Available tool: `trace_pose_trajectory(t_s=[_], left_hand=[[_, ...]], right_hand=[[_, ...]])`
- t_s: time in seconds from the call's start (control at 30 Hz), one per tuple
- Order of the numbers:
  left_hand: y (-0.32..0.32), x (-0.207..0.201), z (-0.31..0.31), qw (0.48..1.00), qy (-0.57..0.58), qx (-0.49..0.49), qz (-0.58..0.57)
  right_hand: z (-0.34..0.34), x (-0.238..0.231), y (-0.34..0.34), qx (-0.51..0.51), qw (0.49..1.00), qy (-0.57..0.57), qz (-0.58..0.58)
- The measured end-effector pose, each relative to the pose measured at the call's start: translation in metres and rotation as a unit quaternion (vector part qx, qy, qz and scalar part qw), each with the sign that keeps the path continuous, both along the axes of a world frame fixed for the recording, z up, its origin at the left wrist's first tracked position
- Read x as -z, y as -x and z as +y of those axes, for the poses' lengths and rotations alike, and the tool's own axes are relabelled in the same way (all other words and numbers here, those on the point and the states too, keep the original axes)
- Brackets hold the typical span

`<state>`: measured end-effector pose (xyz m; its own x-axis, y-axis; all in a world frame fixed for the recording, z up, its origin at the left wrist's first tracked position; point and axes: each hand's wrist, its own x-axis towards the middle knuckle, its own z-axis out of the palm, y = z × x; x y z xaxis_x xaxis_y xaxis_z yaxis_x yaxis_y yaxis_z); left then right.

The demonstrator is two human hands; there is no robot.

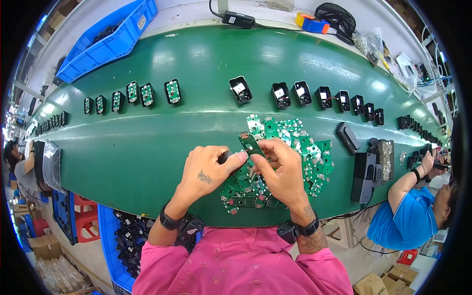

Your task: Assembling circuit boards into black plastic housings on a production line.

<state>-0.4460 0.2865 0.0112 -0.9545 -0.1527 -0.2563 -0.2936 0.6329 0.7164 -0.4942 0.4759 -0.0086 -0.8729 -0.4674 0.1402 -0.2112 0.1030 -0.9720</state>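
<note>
My right hand pinches a green circuit board between thumb and fingers, tilted above a loose pile of green circuit boards. Close on its left is my left hand, its fingers curled round a black piece that is mostly hidden; its kind cannot be made out. The left thumb reaches toward the board's lower end. Beyond my hands stand open black housings: those on the right, such as this black housing, show white pieces inside, while a left one holds a green board.
A blue crate sits at the far left of the green table. To the right lie a black case and a grey-black device. Another blue crate of black parts is below left. A co-worker in blue sits at right.
</note>
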Motion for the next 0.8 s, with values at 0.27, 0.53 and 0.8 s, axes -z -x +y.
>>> trace_pose_trajectory(t_s=[0.27,0.53,0.8], left_hand=[[0.003,-0.001,0.009,0.998,0.062,-0.003,-0.020],[-0.009,0.012,0.020,0.902,-0.416,-0.057,0.103],[-0.017,0.018,0.030,0.865,-0.487,-0.083,0.086]], right_hand=[[0.005,0.002,-0.001,0.018,0.987,-0.055,0.153],[0.009,0.014,-0.008,0.014,0.955,-0.070,0.288],[0.022,0.011,-0.010,0.023,0.964,-0.049,0.259]])
